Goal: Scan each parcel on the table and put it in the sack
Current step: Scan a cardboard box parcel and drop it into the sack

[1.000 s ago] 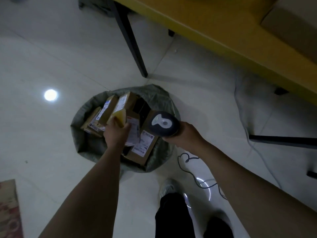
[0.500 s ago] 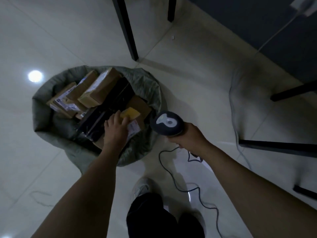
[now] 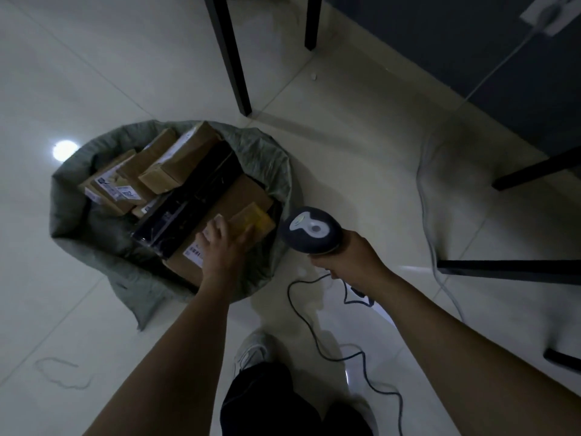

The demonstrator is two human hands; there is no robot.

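Fingers point(image 3: 217, 226) of our left hand point(image 3: 224, 248) lie loosely spread and nearly straight. Their tips rest on the large brown cardboard box point(image 3: 239, 193) and on a white sticker there, and the thumb lies across the near edge of the small yellow padded parcel point(image 3: 257, 217). That parcel lies flat on the box, inside the grey-green woven sack point(image 3: 72, 215), at the sack's right side. We cannot read any print on it.

A white shipping label point(image 3: 195, 251) with a barcode sits on the box just left of our wrist, its text too small to read. Beside the box lies a long glossy black carton point(image 3: 195, 196). Behind that, several smaller brown cardboard parcels point(image 3: 179, 158) carry white labels, also illegible.

Our right hand point(image 3: 349, 258) is wrapped round the handle of the dark rounded handheld barcode scanner point(image 3: 311, 231), just right of the sack. A pale grey patch with a round button sits on its head, with no brand legible. Its thin black cable point(image 3: 314, 338) trails across the pale tiled floor point(image 3: 78, 73) past our grey shoe point(image 3: 253, 350). Black metal table legs point(image 3: 231, 55) stand beyond the sack.

A second ago we held the yellow parcel above the sack. Half a second ago it was pinched between thumb and fingers on the box, and now the fingers have opened off it.
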